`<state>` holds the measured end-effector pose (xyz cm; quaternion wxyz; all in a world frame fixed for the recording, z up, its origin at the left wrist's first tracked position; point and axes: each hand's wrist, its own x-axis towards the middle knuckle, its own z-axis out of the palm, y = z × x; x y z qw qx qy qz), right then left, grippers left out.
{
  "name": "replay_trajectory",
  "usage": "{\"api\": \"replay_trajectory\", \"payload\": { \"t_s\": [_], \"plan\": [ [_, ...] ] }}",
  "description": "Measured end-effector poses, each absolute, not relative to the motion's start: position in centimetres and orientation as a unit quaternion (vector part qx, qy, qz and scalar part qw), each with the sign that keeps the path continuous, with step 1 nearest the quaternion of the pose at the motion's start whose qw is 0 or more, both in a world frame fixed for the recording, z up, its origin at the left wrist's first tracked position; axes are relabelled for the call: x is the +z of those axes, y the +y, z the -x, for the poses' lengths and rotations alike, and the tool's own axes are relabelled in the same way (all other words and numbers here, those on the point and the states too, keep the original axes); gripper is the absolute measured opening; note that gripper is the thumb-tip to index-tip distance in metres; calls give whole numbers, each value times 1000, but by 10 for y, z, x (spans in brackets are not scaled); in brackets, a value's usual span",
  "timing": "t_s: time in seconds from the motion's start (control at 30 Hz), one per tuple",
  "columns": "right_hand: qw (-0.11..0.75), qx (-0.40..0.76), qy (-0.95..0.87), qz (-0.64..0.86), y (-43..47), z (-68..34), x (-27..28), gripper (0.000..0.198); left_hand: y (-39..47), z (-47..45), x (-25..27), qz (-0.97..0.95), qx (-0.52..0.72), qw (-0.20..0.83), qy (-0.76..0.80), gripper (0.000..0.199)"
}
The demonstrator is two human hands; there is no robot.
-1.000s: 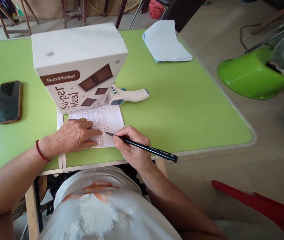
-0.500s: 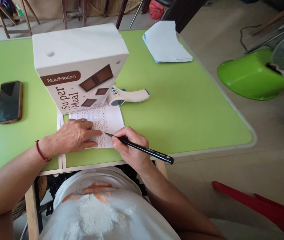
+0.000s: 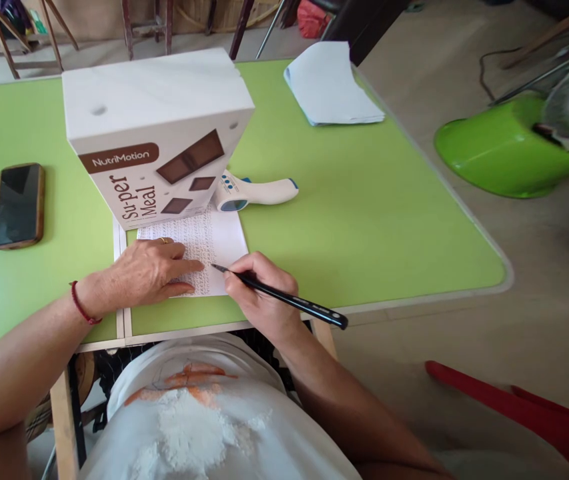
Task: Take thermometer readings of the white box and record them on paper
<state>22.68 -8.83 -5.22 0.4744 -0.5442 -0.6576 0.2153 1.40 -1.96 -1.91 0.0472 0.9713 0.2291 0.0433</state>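
A sheet of white paper [image 3: 229, 240] covered in rows of small handwriting lies near the table's front edge. My left hand [image 3: 157, 270] rests on its left part, fingers apart, the index finger stretched toward the writing. In my right hand [image 3: 267, 293] is a black pen [image 3: 294, 300], gripped between thumb and fingers. Its tip is at the written rows, just right of my left index finger; whether it touches the paper I cannot tell. Behind the sheet stands a white NutriMotion box [image 3: 159, 133], and beside that lies a white handheld thermometer [image 3: 259, 192].
All this is on a green table [image 3: 364, 220] with a pale edge. A phone [image 3: 18, 207] lies at the left, folded white paper [image 3: 334, 87] at the back right. On the floor to the right are a green plastic stool [image 3: 504, 150] and a red object [image 3: 504, 407].
The pen tip has shifted very slightly to the right along the paper. Both hands keep the same pose, and the view has moved a little.
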Motion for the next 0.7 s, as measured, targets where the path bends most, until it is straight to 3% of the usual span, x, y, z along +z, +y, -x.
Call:
{"api": "replay_trajectory", "payload": {
  "t_s": [0.7],
  "plan": [
    [485,208,-664,530,-89,-229,-54,16,-19,-14,-19,-971,43,56,229,35]
  ]
}}
